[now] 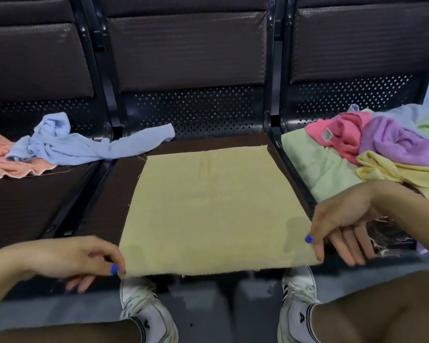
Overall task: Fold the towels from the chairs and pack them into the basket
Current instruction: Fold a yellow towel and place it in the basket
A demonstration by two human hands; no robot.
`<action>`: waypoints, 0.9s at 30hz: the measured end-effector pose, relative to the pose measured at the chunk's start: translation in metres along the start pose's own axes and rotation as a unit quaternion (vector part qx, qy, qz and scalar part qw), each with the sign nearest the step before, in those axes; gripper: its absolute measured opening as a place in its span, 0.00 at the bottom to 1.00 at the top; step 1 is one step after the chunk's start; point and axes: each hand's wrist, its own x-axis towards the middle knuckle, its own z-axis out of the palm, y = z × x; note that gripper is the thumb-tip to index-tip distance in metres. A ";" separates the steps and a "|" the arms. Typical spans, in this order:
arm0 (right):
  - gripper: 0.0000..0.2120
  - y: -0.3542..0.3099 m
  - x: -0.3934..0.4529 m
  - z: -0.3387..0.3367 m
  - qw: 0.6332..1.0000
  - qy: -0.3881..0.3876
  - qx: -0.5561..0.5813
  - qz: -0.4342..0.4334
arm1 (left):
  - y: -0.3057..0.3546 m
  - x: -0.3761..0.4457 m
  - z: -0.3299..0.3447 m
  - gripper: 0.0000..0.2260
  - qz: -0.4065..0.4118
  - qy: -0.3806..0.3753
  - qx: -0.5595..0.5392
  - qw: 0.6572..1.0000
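A yellow towel lies spread flat on the middle chair seat, its near edge hanging just over the front. My left hand pinches the towel's near left corner between thumb and fingers. My right hand pinches the near right corner with thumb and forefinger, the other fingers hanging down. A crumpled light blue towel lies across the left seat and onto the middle one. A pink-orange towel lies under it at the far left. No basket is in view.
On the right seat lies a heap of towels: pale green, pink, purple, yellow. Black armrest bars separate the seats. My knees and white sneakers are below the seat front.
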 end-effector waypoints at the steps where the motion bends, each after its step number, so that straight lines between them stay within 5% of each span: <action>1: 0.13 -0.008 -0.001 -0.003 0.999 0.036 0.009 -0.023 | 0.009 0.001 -0.005 0.24 0.017 0.041 0.011 0.999; 5: 0.09 -0.053 0.028 -0.016 0.933 0.318 0.073 -0.149 | 0.069 0.039 -0.010 0.09 0.110 0.286 -0.001 0.952; 8: 0.15 -0.094 0.073 -0.013 0.867 0.460 -0.021 -0.192 | 0.110 0.091 0.005 0.12 0.110 0.312 0.034 0.943; 12: 0.24 -0.133 0.132 0.013 0.835 0.467 -0.189 -0.221 | 0.110 0.147 0.032 0.24 0.012 0.296 0.249 0.922; 16: 0.26 -0.124 0.153 0.013 0.850 0.462 -0.181 -0.177 | 0.089 0.159 0.029 0.27 0.010 0.307 0.265 0.914; 19: 0.54 -0.083 0.149 -0.002 0.832 0.498 -0.216 -0.110 | 0.053 0.150 0.018 0.40 -0.011 0.336 0.283 0.898; 21: 0.61 -0.055 0.144 -0.014 0.825 0.521 -0.213 -0.058 | 0.025 0.139 0.007 0.32 -0.062 0.364 0.285 0.885; 25: 0.29 -0.011 0.131 -0.024 0.834 0.533 -0.141 -0.008 | -0.025 0.111 -0.011 0.23 -0.150 0.376 0.235 0.884; 27: 0.26 0.006 0.126 -0.024 0.838 0.533 -0.118 0.005 | -0.039 0.102 -0.013 0.23 -0.159 0.362 0.210 0.894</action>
